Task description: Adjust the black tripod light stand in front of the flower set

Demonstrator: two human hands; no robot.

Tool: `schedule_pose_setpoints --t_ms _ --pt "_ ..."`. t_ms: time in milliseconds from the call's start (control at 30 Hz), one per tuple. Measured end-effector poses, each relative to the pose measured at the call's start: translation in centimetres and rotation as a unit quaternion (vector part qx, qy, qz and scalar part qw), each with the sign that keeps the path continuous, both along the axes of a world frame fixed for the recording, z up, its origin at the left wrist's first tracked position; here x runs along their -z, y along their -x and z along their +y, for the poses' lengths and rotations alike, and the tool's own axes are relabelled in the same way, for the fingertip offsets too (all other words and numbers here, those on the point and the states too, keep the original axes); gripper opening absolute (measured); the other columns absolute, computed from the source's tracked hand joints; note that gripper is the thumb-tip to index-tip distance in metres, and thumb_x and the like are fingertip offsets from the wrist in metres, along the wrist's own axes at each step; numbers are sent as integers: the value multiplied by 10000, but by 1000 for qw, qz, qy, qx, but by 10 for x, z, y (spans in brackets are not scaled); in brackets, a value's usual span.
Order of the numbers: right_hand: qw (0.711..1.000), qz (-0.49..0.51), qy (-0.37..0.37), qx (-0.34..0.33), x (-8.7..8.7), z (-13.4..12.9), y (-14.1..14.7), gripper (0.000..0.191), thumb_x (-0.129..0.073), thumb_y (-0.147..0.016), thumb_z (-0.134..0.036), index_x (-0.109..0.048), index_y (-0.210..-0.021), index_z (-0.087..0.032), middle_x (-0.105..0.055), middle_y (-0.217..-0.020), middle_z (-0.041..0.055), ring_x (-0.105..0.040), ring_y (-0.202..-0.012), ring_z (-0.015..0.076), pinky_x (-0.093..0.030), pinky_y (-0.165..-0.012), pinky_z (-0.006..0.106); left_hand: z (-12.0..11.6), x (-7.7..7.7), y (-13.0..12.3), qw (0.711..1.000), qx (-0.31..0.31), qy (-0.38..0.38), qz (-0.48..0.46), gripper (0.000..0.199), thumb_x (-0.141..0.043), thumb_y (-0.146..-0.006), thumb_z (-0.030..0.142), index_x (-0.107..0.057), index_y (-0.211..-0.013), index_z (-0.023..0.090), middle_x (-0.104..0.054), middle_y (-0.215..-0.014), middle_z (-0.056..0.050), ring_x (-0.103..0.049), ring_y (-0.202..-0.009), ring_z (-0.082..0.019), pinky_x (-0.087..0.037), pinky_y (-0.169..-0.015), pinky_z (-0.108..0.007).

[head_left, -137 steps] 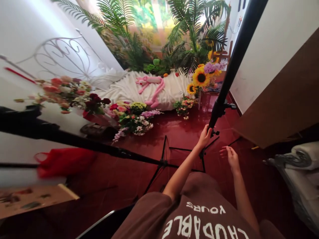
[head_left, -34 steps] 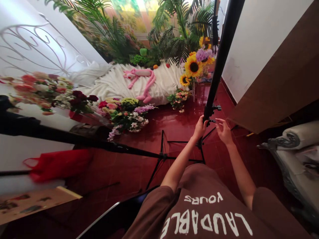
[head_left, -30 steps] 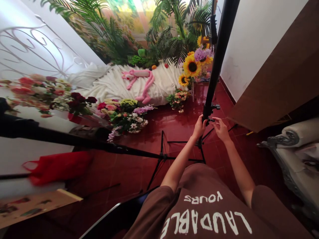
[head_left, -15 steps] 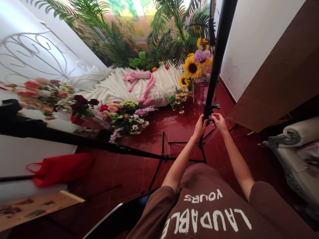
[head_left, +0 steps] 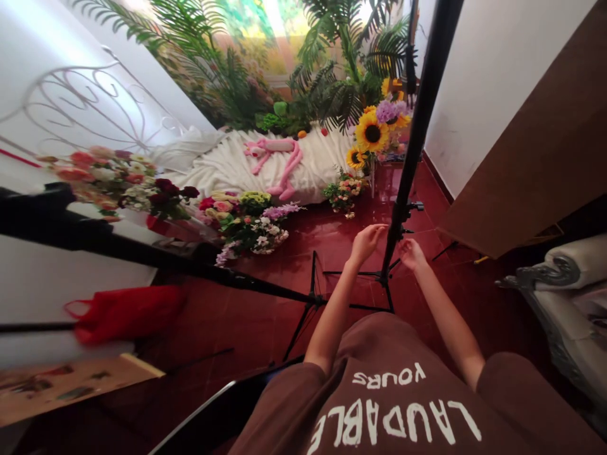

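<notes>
A black light stand (head_left: 411, 151) rises in front of me, with clamp knobs (head_left: 405, 231) low on its pole. My left hand (head_left: 366, 245) is just left of the pole, its fingers stretched toward it and holding nothing. On the other side, slightly below the knobs, my right hand (head_left: 412, 255) has its fingers loosely apart and appears clear of them. The stand's legs (head_left: 383, 277) spread on the floor below my hands. A second black stand (head_left: 190, 266) slants across the left, apart from both hands.
Flower bunches (head_left: 256, 227) and sunflowers (head_left: 372, 134) border a white draped bed (head_left: 213, 158) with a pink plush toy (head_left: 279, 151). A red bag (head_left: 118, 313) lies left. A brown panel (head_left: 516, 139) and a cream sofa (head_left: 569, 303) stand right. The floor (head_left: 246, 328) is dark red tile.
Both hands have come off the stand's clamp and moved apart, the left one to the left, the right one slightly down. The view has shifted slightly left.
</notes>
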State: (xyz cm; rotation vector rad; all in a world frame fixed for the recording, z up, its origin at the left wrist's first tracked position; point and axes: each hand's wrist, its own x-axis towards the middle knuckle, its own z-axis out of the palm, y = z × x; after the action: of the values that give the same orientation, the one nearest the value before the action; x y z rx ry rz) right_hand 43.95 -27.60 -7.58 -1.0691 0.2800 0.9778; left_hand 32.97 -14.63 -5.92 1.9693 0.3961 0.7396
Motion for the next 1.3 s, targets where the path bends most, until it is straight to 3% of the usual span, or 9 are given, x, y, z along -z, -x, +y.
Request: schedule_pose_setpoints --t_ms 133,300,433,500,667,767,1100,1233,1300 --pt "988 127 55 -64 20 10 44 235 -459 -876 -151 -403 -657 -214 -575 -568 -7 -548 -460 82 -492 -446 162 30 -39 73 960 -251 -103 -71 313 -455 -948 409 -673 -976 186 -699 -966 -69 -638 -888 -144 -489 -842 -274" --pt "967 144 55 -204 19 53 100 179 -444 -889 -155 -475 -717 -195 -589 -603 11 -541 -475 88 -485 -455 167 55 -68 180 780 -589 -154 -143 364 -328 -989 390 -561 -812 173 -609 -819 -46 -585 -817 -136 -474 -854 -299" --pt "927 180 1 -330 9 92 152 194 -413 -916 -167 -497 -743 -185 -585 -602 14 -557 -500 90 -492 -491 159 76 -78 247 689 -693 -118 -175 328 -335 -988 431 -504 -995 150 -583 -1007 -92 -575 -915 -130 -471 -869 -286" --pt "884 231 -39 -405 4 109 180 190 -409 -931 -187 -506 -768 -177 -592 -620 20 -567 -522 91 -490 -500 158 89 -76 270 707 -676 -82 -190 414 -381 -959 517 -476 -1093 137 -570 -1089 -116 -576 -960 -129 -474 -863 -267" --pt "785 309 -98 -528 -18 151 249 258 -390 -985 -315 -525 -830 -159 -609 -669 23 -564 -549 92 -489 -506 175 112 -57 294 837 -516 37 -178 611 -310 -864 721 -566 -995 182 -636 -919 -67 -605 -815 -119 -483 -747 -235" --pt "762 317 -132 -549 -33 173 280 380 -365 -993 -455 -505 -776 -176 -582 -645 9 -527 -532 90 -478 -490 181 119 -45 292 850 -485 58 -196 647 -325 -816 771 -598 -857 186 -619 -756 -41 -576 -677 -113 -468 -666 -236" --pt "823 290 -226 -433 -32 201 327 490 -502 -923 -311 -158 -586 -225 -175 -458 -111 -203 -374 39 -221 -352 133 129 -39 288 831 -486 126 -238 621 -368 -816 757 -548 -704 174 -532 -564 -1 -490 -485 -85 -389 -491 -231" --pt "860 62 -208 -462 -28 207 334 455 -601 -775 -280 -192 -584 -231 -142 -464 -123 -156 -395 50 -187 -370 165 129 -37 290 836 -492 120 -210 617 -347 -844 731 -561 -701 170 -562 -591 -22 -512 -504 -95 -404 -504 -236" --pt "846 -134 -211 -472 -28 211 326 432 -643 -694 -287 -229 -582 -231 -175 -476 -120 -176 -424 54 -176 -398 189 127 -31 291 836 -502 100 -196 622 -336 -845 736 -554 -688 175 -569 -607 -26 -526 -529 -104 -419 -533 -243"
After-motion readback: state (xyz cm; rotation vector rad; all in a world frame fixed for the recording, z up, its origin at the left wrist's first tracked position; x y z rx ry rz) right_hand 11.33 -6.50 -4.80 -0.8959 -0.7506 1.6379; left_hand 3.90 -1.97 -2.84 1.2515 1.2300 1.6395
